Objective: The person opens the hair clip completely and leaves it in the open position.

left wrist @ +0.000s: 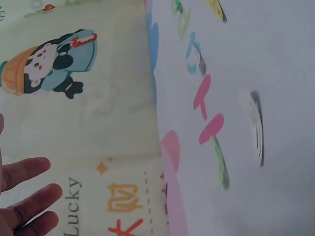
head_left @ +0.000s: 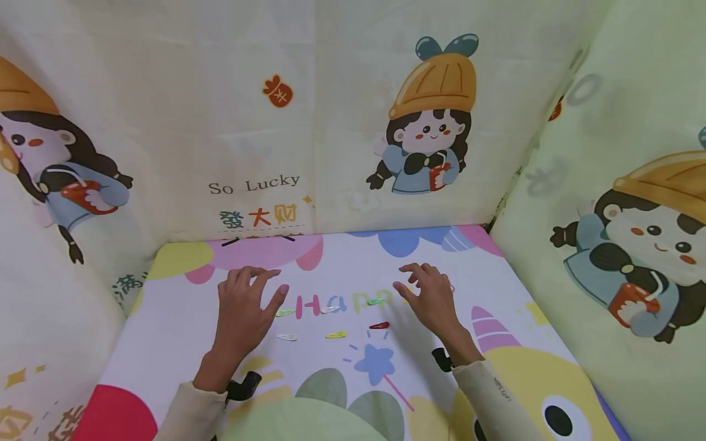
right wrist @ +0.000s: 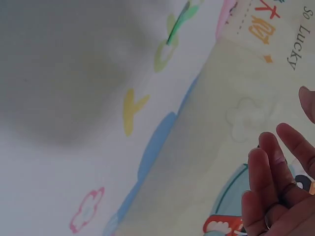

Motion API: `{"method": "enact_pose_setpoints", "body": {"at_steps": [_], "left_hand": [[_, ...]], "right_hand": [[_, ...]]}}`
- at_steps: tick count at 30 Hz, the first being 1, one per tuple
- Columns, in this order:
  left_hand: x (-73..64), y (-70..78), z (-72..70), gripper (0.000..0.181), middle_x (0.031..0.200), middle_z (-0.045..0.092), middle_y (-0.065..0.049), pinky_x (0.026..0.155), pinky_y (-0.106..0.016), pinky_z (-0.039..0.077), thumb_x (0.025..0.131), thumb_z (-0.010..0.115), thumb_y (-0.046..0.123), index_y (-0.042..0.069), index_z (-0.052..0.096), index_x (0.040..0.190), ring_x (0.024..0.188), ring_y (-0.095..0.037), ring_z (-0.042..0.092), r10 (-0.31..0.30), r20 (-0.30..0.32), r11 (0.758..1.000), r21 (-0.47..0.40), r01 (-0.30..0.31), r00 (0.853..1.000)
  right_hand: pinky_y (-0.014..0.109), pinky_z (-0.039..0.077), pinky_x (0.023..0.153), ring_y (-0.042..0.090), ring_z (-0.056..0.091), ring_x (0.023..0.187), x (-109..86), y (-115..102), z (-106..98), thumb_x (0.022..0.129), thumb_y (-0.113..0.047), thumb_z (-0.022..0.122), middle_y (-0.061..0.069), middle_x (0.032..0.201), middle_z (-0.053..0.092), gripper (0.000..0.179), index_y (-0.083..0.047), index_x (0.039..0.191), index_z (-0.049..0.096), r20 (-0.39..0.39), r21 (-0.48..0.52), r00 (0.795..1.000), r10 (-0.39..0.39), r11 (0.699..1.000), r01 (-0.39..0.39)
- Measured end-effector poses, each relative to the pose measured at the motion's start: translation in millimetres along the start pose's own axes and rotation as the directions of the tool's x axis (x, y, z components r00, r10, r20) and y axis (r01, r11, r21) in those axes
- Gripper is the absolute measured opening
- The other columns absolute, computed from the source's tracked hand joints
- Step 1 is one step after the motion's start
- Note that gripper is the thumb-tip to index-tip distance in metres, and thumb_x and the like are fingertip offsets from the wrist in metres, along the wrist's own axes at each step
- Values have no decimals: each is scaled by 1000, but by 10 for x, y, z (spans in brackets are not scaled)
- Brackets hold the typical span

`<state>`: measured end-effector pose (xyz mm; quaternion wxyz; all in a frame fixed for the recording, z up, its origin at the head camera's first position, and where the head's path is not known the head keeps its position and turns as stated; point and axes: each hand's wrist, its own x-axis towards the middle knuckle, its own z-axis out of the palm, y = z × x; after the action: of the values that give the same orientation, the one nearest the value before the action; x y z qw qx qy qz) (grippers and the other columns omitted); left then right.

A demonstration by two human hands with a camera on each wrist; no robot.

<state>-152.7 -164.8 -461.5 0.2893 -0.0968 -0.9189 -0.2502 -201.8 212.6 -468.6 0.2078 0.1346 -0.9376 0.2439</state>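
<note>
Several snap hair clips lie in two loose rows on the printed table cover. The far row has a light green hair clip point(head_left: 285, 313), a white hair clip point(head_left: 330, 309) and a green hair clip point(head_left: 375, 301). Nearer are a second white hair clip point(head_left: 287, 337), a yellow hair clip point(head_left: 335, 335) and a red hair clip point(head_left: 379, 326). My left hand point(head_left: 245, 309) hovers left of them, thumb and fingers apart, holding nothing. On the other side, my right hand point(head_left: 432, 300) is raised with loosely bent fingers and holds nothing.
The table cover point(head_left: 176, 331) has cartoon shapes and coloured letters printed on it. Cloth walls point(head_left: 342, 122) with cartoon figures enclose the back and both sides. A dark wrist device point(head_left: 244, 386) sits on the left wrist, another point(head_left: 442, 359) on the right.
</note>
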Motion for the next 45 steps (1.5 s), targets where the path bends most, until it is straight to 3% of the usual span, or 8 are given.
{"method": "enact_pose_setpoints", "body": {"at_steps": [10,21,32,39,45], "left_hand": [[-127,233,351,31,112,72,-12,93,-55,41,94,81,30,14,77,121,111,-33,57,-56,24,991,-117,58,998],[-324,579,773,25,103,73,-1,91,-46,44,90,87,26,20,79,113,105,-25,58,-96,123,965,-231,122,988],[-380,781,1121,28,95,73,-1,102,-54,48,80,94,21,21,79,104,101,-25,60,-27,107,973,-224,50,994],[-383,888,1279,24,97,74,1,91,-45,48,82,93,27,24,80,103,100,-23,60,-28,207,981,-183,67,978],[-379,960,1399,24,97,74,3,89,-43,47,82,93,32,26,81,102,103,-23,61,-44,269,990,-116,78,962]], "right_hand": [[35,47,75,21,63,81,-160,87,109,86,-23,91,4,90,71,39,-17,121,75,89,143,994,67,987,-79],[29,49,73,14,61,82,-307,136,224,86,-19,90,-3,89,71,30,-18,113,77,274,248,941,197,931,-267],[26,47,65,13,59,74,-339,155,348,87,-15,89,-6,83,69,16,-20,98,80,383,259,894,231,903,-344],[26,46,64,12,58,70,-340,134,382,84,-10,90,-8,77,67,17,-20,94,80,398,212,888,232,918,-335],[26,45,65,9,58,68,-355,145,419,82,-12,91,-9,74,68,16,-20,88,79,398,159,887,234,935,-318]]}}
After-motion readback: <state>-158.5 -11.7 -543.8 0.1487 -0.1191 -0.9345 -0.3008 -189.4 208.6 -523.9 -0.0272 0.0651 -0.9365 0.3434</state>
